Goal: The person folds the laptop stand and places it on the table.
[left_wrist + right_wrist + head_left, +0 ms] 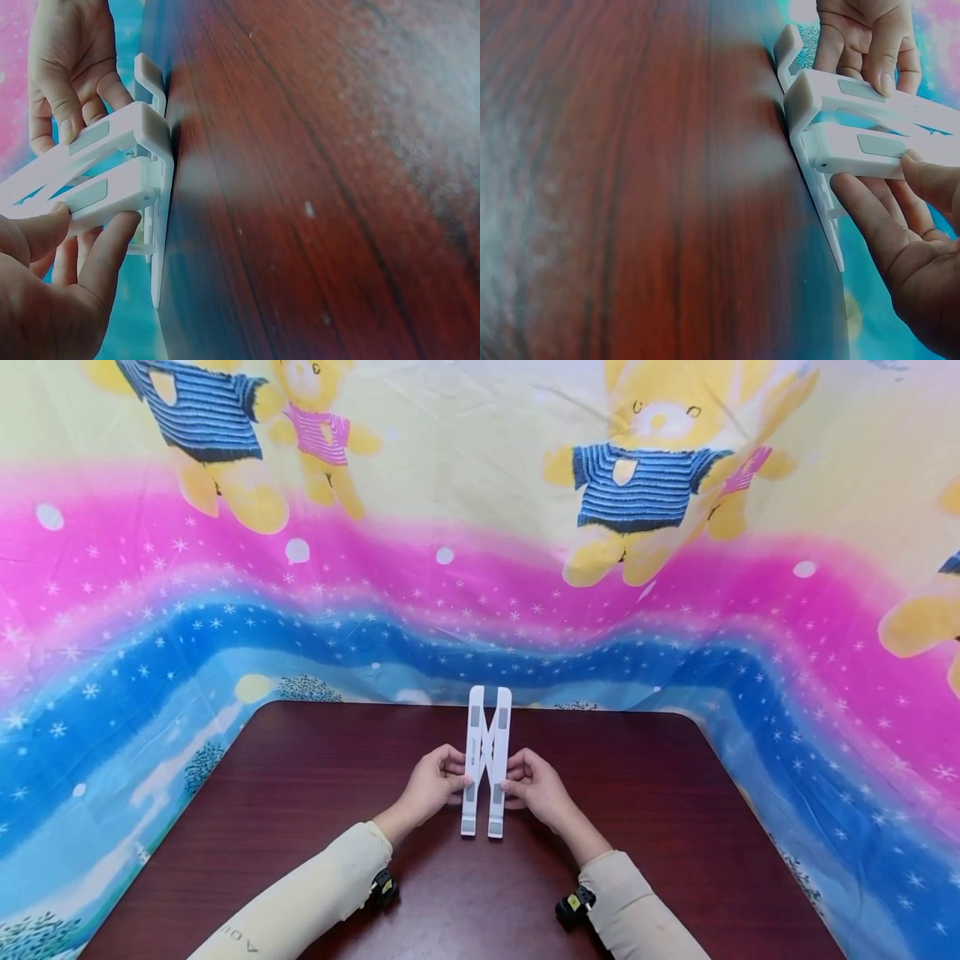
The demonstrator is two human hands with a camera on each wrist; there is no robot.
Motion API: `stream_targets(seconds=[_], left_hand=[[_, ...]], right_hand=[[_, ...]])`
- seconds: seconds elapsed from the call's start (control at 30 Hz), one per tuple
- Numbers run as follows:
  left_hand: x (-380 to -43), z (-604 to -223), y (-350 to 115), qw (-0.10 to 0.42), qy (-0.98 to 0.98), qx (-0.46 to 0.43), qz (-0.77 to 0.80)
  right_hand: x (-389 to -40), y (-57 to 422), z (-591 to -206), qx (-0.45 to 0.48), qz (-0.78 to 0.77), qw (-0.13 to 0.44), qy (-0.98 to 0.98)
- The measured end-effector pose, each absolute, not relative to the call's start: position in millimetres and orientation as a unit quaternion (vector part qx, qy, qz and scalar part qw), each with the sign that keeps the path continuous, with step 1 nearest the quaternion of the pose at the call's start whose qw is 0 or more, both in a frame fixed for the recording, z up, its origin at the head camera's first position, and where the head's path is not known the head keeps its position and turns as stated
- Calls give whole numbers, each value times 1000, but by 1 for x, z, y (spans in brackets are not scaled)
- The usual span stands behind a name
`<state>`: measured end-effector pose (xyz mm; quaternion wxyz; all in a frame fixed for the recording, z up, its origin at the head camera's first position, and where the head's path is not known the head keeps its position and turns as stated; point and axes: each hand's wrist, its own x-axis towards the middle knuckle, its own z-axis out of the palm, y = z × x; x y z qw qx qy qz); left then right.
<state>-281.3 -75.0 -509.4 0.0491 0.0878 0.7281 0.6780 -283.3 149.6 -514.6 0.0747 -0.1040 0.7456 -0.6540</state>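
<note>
A white folding laptop stand (474,756) stands partly folded in the middle of the table, its two long arms close together and joined by crossed struts. Grey anti-slip strips (88,137) line the arms. My left hand (435,779) pinches the left arm near its lower half, thumb on the top face and fingers beneath. On the other side, my right hand (537,787) grips the right arm the same way. Both wrist views show the stand's hooked front lips (801,101) and a flat base piece at the tabletop.
The dark red-brown wooden table (337,760) has rounded far corners. Behind and beside it hangs a cloth (420,585) printed with bears and snowflakes. A small black camera (382,889) sits at the left wrist, another camera (575,907) at the right.
</note>
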Motion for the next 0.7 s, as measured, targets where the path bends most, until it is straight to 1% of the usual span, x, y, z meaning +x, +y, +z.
stream_targets(seconds=[0.7], left_hand=[[-283, -513, -74, 57, 729, 98, 675]], right_hand=[[-284, 144, -515, -112, -652, 75, 746]])
